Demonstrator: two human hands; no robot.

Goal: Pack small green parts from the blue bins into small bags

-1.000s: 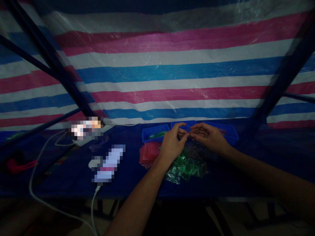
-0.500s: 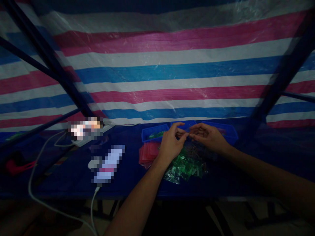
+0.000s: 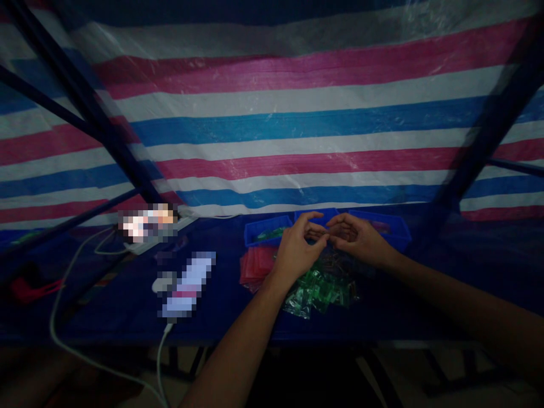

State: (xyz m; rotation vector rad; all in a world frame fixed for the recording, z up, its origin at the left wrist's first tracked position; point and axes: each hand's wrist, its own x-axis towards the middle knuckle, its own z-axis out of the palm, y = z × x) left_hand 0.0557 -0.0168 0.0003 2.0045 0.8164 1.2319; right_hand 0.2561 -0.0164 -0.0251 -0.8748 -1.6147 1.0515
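My left hand [image 3: 298, 245] is closed in a pinch above the small packets, its thumb and fingertips meeting the other hand's. Facing it, my right hand [image 3: 359, 238] curls its fingers inward, tips close to the left thumb. Whatever is between the fingertips is too small and dark to make out. Beneath the hands lies a pile of green clear-plastic packets [image 3: 317, 290], with some thin brownish pieces [image 3: 334, 262] behind it. Red plastic bags [image 3: 256, 265] are stacked by my left wrist. Behind are blue bins: a left bin [image 3: 250, 233] holding green packets, a middle bin [image 3: 317, 214] and a right bin [image 3: 402, 229].
On the blue table [image 3: 229, 317], a blurred-out phone-like device [image 3: 189, 286] has a white cable [image 3: 159, 357] attached. A white power strip [image 3: 147, 242] is farther back. Dark metal posts [image 3: 480, 130] frame a striped sheet [image 3: 289, 127]. Something pink [image 3: 32, 289] lies far left.
My right fingers have curled into a rounder shape, with the thumb slightly lower. The left fingertips have shifted a little to the right. The packets and bins have not moved.
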